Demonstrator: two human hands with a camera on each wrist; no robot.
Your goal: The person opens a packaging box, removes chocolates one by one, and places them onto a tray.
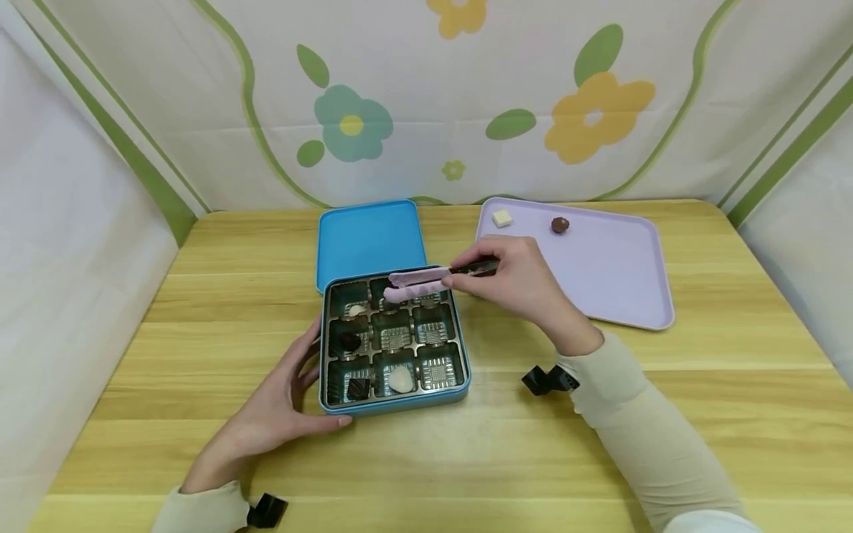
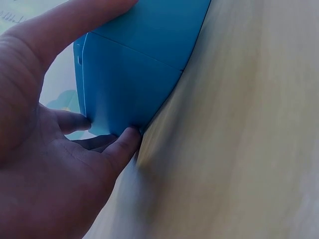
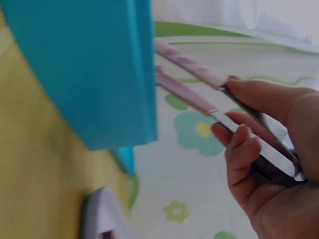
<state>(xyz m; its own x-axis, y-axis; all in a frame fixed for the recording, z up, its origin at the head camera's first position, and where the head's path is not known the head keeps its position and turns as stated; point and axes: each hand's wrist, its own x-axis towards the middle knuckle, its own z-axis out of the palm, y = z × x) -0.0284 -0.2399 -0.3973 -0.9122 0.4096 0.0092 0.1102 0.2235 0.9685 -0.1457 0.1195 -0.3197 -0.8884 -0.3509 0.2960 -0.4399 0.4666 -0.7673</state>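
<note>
1. The left hand (image 1: 276,411) holds the blue box (image 1: 413,404) at its near left corner, thumb along the near edge and fingers curled against the left side, presumably to steady it.
2. The blue lid (image 1: 369,240) lies just behind the box, toward the table's (image 1: 520,459) far edge, perhaps to leave the compartments accessible.
3. Chocolates occupy all three left-edge compartments and the near-edge middle one.
4. The right hand (image 1: 516,285) pinches the tongs (image 1: 421,277) between thumb and fingers, tips over the far-edge middle compartment, likely sparing direct touch; whether they grip anything, I cannot tell.
5. On the purple tray (image 1: 620,277), a white square (image 1: 502,218) sits by the far left corner, a brown piece (image 1: 560,225) near the far edge.
</note>
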